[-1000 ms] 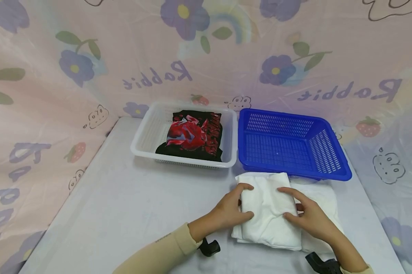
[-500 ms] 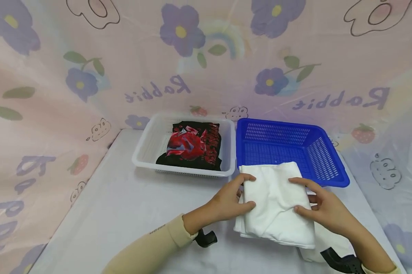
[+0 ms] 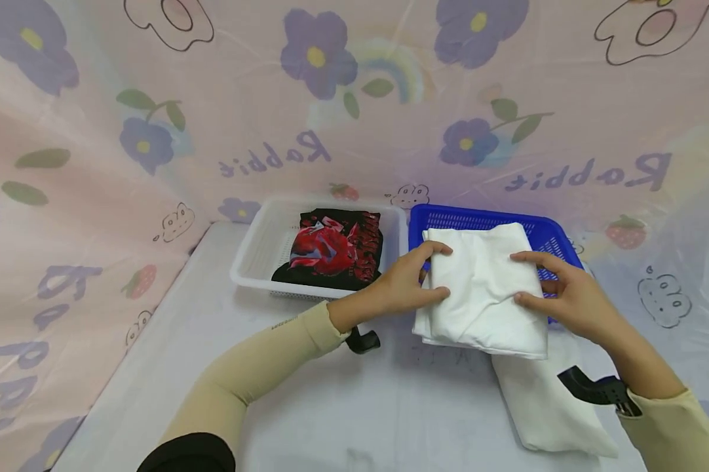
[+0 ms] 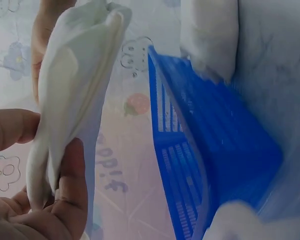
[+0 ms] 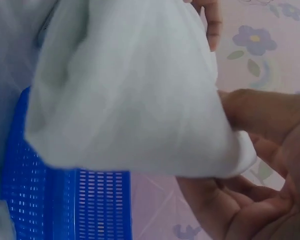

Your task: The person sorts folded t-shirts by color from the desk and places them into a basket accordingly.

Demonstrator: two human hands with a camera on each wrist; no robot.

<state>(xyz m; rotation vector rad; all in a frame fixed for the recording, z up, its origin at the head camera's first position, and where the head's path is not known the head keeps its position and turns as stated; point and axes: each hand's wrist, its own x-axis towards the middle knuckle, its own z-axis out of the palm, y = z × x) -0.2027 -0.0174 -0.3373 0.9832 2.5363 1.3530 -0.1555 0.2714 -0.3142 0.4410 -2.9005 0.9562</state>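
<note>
Both hands hold up a folded white cloth (image 3: 484,288), which overlaps the blue basket (image 3: 478,215) in the head view. My left hand (image 3: 410,278) grips its left edge, thumb on the front and fingers behind, as the left wrist view shows of the layered folds (image 4: 75,75). At the opposite edge my right hand (image 3: 573,295) pinches the fabric between thumb and fingers. In the right wrist view the cloth (image 5: 135,100) hangs above the blue basket (image 5: 102,200). Another folded white cloth (image 3: 549,406) lies on the table below the right hand.
Left of the blue basket stands a white basket (image 3: 254,262) holding a folded black garment (image 3: 337,252) with a red print. A patterned curtain (image 3: 378,144) encloses the back and sides of the white table (image 3: 331,406).
The hands have lifted the folded white cloth off the table and carried it forward, from in front of the blue basket to over it. The second white cloth is now more exposed.
</note>
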